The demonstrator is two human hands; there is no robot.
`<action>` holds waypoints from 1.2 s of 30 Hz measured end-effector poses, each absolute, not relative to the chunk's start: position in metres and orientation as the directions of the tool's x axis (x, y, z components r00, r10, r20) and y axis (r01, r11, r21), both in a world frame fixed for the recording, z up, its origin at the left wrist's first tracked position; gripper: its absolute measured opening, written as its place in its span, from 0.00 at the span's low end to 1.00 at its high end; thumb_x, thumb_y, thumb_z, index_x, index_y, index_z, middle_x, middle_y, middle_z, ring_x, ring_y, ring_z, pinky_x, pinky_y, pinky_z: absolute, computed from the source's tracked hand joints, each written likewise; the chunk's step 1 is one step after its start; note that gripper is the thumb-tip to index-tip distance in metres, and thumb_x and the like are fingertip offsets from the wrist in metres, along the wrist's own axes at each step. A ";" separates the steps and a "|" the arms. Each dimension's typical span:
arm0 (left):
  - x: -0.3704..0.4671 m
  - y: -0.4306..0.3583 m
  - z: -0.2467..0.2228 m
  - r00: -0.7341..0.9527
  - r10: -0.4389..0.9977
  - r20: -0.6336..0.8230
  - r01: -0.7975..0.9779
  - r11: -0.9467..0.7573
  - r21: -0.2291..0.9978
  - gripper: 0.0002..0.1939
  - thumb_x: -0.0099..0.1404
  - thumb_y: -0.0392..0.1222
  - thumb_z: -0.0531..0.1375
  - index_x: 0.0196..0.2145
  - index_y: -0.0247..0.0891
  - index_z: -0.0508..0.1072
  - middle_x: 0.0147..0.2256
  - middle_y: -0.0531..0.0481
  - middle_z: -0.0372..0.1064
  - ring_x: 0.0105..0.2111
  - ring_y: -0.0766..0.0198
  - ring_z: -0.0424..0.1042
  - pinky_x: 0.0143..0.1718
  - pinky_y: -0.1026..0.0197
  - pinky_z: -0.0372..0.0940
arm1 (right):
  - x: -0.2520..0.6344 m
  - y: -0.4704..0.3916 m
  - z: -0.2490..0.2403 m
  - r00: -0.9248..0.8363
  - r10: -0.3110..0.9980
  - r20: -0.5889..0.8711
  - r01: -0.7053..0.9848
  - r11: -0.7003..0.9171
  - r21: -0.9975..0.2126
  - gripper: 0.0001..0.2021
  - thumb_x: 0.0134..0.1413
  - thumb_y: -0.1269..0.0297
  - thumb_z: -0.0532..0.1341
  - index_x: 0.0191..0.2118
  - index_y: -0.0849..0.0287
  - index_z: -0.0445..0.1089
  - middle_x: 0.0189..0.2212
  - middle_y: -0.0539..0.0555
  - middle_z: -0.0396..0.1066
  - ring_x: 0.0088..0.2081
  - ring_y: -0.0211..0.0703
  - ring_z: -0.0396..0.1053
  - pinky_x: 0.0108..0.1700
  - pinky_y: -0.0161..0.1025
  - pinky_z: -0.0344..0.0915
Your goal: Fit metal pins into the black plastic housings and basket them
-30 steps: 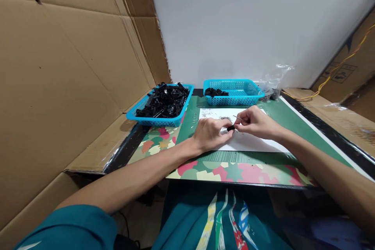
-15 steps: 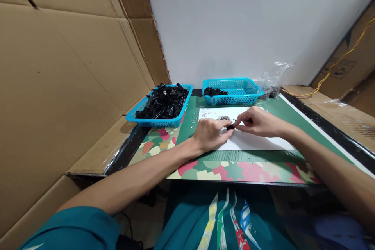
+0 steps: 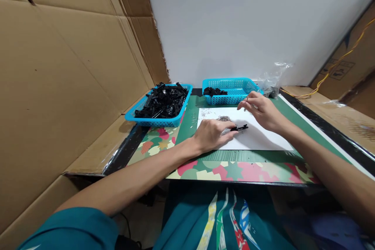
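My left hand (image 3: 209, 134) pinches a narrow black plastic part (image 3: 241, 127) between thumb and fingers, just above a white sheet of paper (image 3: 263, 138). The part points to the right, its left end hidden by my fingers. To the right and farther back, my right hand (image 3: 260, 110) is lifted over the sheet, fingers closed around a thin, pointed tool (image 3: 246, 100) that is mostly hidden. Behind my left hand lies a pile of tiny metal pieces (image 3: 224, 118), with more scattered near the sheet's far left corner.
At the left stands a blue basket (image 3: 175, 122) heaped with black plastic parts. Another blue basket (image 3: 244, 97) at the back holds several black pieces. Beside it is a clear plastic bag (image 3: 274, 82). A cardboard wall (image 3: 73, 66) rises on the left.
My right hand has drawn away from the black plastic part, up and to the right. More of the part now shows; my left hand has hardly moved.
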State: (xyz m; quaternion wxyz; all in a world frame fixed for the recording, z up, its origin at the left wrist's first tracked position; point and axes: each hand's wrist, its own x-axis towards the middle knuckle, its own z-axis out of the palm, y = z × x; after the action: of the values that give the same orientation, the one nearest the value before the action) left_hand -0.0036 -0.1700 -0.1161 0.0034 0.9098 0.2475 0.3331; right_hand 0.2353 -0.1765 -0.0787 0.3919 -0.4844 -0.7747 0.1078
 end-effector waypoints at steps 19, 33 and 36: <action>-0.004 -0.172 -0.114 0.672 0.504 0.543 0.463 -0.858 0.223 0.07 0.66 0.44 0.69 0.41 0.43 0.84 0.36 0.54 0.84 0.33 0.59 0.83 0.29 0.62 0.67 | 0.229 -0.189 -0.069 -0.486 0.855 0.180 0.597 0.475 -0.646 0.20 0.73 0.55 0.52 0.29 0.58 0.66 0.24 0.48 0.61 0.28 0.38 0.55 0.31 0.40 0.52; -0.004 -0.172 -0.114 0.676 0.495 0.545 0.460 -0.862 0.212 0.10 0.65 0.43 0.69 0.45 0.43 0.84 0.35 0.52 0.84 0.34 0.57 0.84 0.29 0.62 0.68 | 0.228 -0.186 -0.077 -0.591 0.802 0.082 0.634 0.525 -0.568 0.11 0.66 0.63 0.61 0.32 0.60 0.73 0.23 0.47 0.62 0.27 0.37 0.50 0.29 0.39 0.46; -0.003 -0.171 -0.114 0.673 0.496 0.549 0.467 -0.860 0.205 0.09 0.64 0.42 0.69 0.43 0.43 0.84 0.35 0.53 0.84 0.34 0.56 0.84 0.29 0.61 0.68 | 0.226 -0.188 -0.076 -0.562 0.822 0.097 0.642 0.507 -0.575 0.10 0.63 0.63 0.63 0.31 0.60 0.73 0.22 0.46 0.61 0.27 0.36 0.50 0.29 0.39 0.46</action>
State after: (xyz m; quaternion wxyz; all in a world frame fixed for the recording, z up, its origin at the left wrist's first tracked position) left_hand -0.0032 -0.1713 -0.1140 0.0237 0.9143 0.2634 0.3068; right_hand 0.2259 -0.1877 -0.0761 0.1820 -0.4313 -0.8487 0.2462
